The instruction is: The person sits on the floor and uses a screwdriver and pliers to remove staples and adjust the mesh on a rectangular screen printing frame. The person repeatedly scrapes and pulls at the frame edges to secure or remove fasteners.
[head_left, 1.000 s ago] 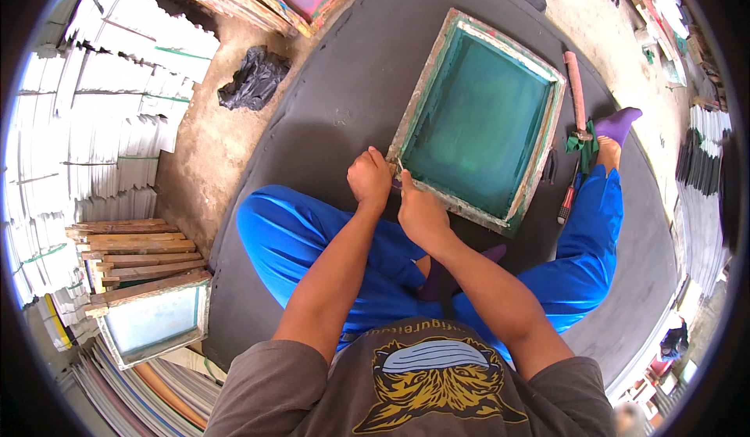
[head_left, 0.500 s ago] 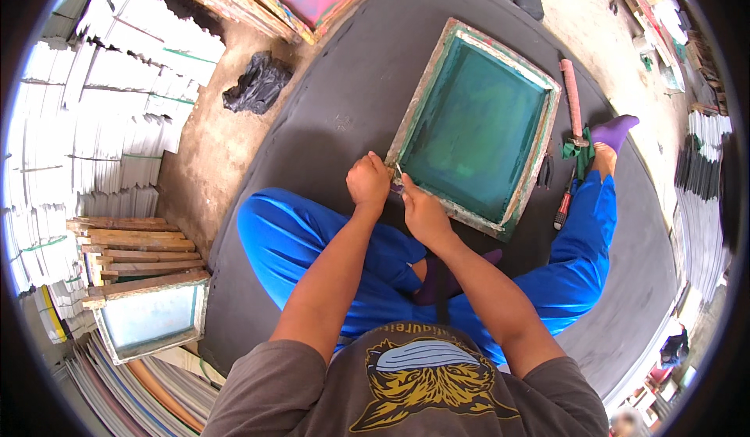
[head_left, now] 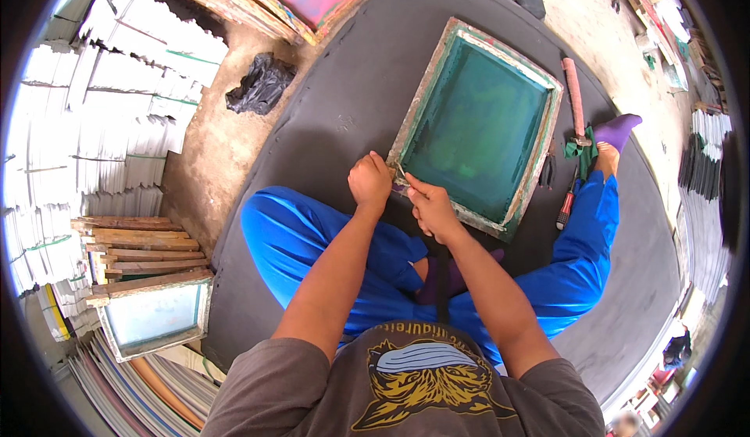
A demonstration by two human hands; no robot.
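Note:
A wooden screen-printing frame [head_left: 418, 97] with a green mesh [head_left: 475, 128] lies flat on a dark grey mat [head_left: 344, 85] in front of my crossed legs in blue trousers. My left hand [head_left: 369, 181] is closed at the frame's near corner. My right hand [head_left: 431, 208] pinches a small thin tool [head_left: 401, 173] against that same corner. Both hands sit close together, touching the frame's edge.
A red-handled tool [head_left: 574, 97], a red screwdriver [head_left: 566, 206] and a green rag [head_left: 582, 144] lie right of the frame. A black bag [head_left: 260, 85] sits on the floor at left. Stacked wooden frames [head_left: 137, 241], a pale screen [head_left: 152, 316] and white paper stacks [head_left: 101, 101] fill the left side.
Both hands stay at the frame's near corner and have shifted only slightly along it. The view has drifted a little.

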